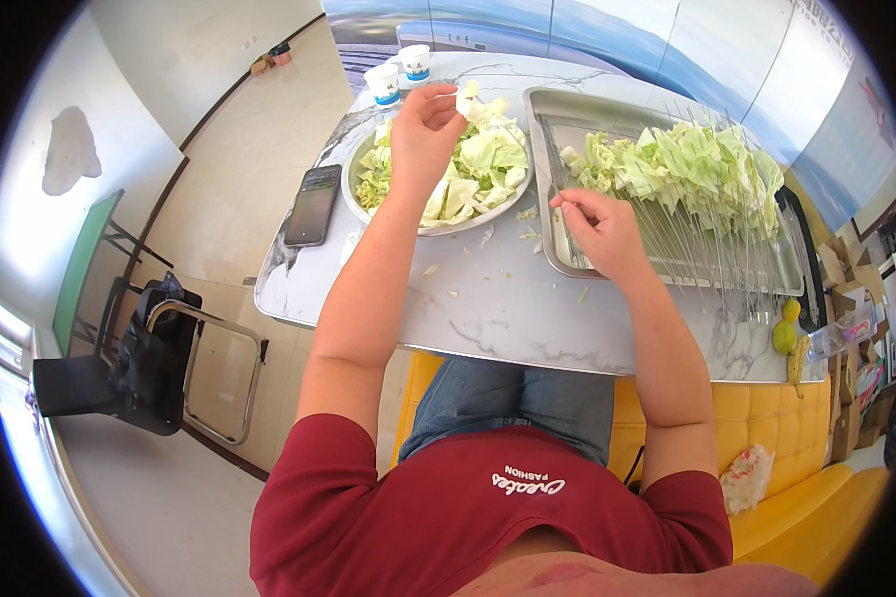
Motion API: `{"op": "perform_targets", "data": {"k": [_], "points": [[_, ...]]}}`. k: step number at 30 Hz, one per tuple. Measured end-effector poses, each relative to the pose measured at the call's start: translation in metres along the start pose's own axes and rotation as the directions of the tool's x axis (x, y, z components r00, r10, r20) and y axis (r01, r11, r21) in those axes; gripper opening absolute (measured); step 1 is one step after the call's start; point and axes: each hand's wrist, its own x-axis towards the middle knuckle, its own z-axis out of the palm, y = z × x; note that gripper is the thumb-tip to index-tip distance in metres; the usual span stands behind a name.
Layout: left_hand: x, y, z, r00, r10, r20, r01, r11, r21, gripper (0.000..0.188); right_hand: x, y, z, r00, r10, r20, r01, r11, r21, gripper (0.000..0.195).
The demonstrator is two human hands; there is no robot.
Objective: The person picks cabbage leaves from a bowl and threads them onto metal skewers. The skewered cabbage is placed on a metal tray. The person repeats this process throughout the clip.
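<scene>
My left hand (pixel 431 130) is raised over a round metal bowl (pixel 353 195) of torn lettuce leaves (pixel 491 158). Between its fingers is a pale lettuce piece (pixel 481 110). My right hand (pixel 596 227) is at the left end of a rectangular metal tray (pixel 535 134), with thumb and forefinger pinched together near thin metal skewers (pixel 581 250); whether it grips one is hard to tell. Many skewers threaded with lettuce (pixel 687 168) lie across the tray, their bare ends reaching over its near rim.
A smartphone (pixel 313 205) lies left of the bowl. Two paper cups (pixel 384 83) stand behind it. Lettuce scraps dot the marble-patterned table (pixel 485 298). Green and yellow fruit (pixel 785 338), a banana (pixel 797 366) and a plastic bottle (pixel 844 333) are at the right end.
</scene>
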Motion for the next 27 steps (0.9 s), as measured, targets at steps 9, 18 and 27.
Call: {"op": "perform_targets", "data": {"k": [9, 18, 27], "points": [[-0.018, 0.004, 0.021, 0.831, -0.196, 0.521, 0.455, 0.777, -0.434, 0.028, 0.001, 0.001, 0.001, 0.998, -0.026, -0.061, 0.028, 0.999, 0.035, 0.013], [-0.014, -0.003, 0.019, 0.867, -0.302, 0.396, 0.482, 0.712, -0.512, 0.021, 0.001, 0.007, 0.003, 0.993, -0.094, -0.078, 0.088, 0.994, -0.072, 0.013], [-0.015, -0.008, 0.019, 0.828, -0.335, 0.45, 0.532, 0.721, -0.443, 0.02, 0.0, 0.005, 0.003, 0.994, -0.092, -0.054, 0.086, 0.991, -0.098, 0.013]]}}
